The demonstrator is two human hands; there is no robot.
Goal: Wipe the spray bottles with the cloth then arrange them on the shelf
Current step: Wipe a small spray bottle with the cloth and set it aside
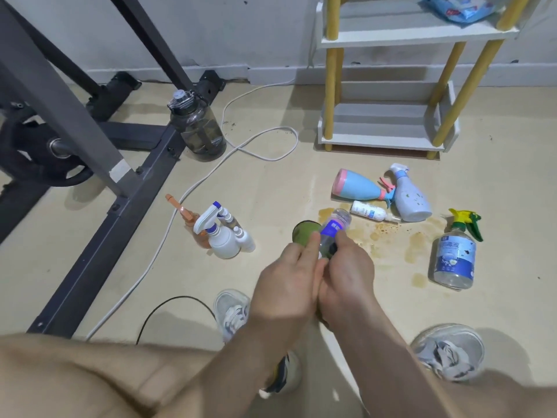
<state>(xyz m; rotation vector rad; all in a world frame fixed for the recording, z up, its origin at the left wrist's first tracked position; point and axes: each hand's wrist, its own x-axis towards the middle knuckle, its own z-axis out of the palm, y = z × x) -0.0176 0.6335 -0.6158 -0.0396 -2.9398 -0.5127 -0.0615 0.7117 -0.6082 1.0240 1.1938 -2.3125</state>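
Forearms reach in from the lower edge, above a grey left shoe and a grey right shoe on the beige floor. Left hand and right hand touch side by side above the floor. The left hand curls round a green cloth and presses it against a small clear bottle with a blue label. The right hand grips the same bottle from the other side, thumb on the label. The bottle is tilted, its free end pointing away.

Left of the hands stands a tight cluster: an orange spray bottle, a white spray bottle and a small white bottle. To the right, well apart, a clear spray bottle with a green-and-yellow trigger stands upright.

Beyond the hands, a pink-and-blue bottle lies on its side, just beside a pale blue spray bottle. A white tube bottle lies in front of them, near brown stains.

Farther off, a white cable loops past a dark water jug beside a black metal frame. Farthest, a white shelf with yellow posts stands at the wall, a blue packet on an upper tier.
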